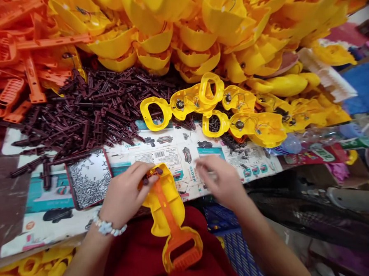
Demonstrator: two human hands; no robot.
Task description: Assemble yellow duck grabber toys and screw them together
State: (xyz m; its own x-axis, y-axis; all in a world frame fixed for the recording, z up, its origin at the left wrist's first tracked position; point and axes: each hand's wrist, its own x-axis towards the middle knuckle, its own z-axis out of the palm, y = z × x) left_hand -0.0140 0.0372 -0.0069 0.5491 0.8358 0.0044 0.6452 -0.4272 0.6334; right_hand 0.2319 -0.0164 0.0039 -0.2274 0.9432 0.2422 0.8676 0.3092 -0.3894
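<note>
While the left hand (125, 194) closes around its upper end, a yellow plastic shell (165, 205) sits over the person's red lap (137, 247), just off the near edge of the table (8, 196). An orange strip (163, 205) runs down the shell to an orange loop (181, 249) at its lower end, and a small dark red part (151, 174) shows at its top beside the left fingers (139, 167). A beaded bracelet (110, 226) circles the left wrist. The right hand (219, 181) hangs just beside the shell, fingers curled and blurred; whether they hold anything, I cannot tell.

Beyond the hands, a printed carton sheet (179, 154) covers the table's near side. On it, toward the left, sits a tray of small silver pins (89, 180). A heap of dark red plastic parts (90, 114) fills the middle, with wired yellow shells (212, 109) lying against its right side. Yellow cups (166, 32) pile along the far edge, orange pieces (9, 52) fill the far left corner, and more yellow pieces (33, 269) sit below the near left corner.
</note>
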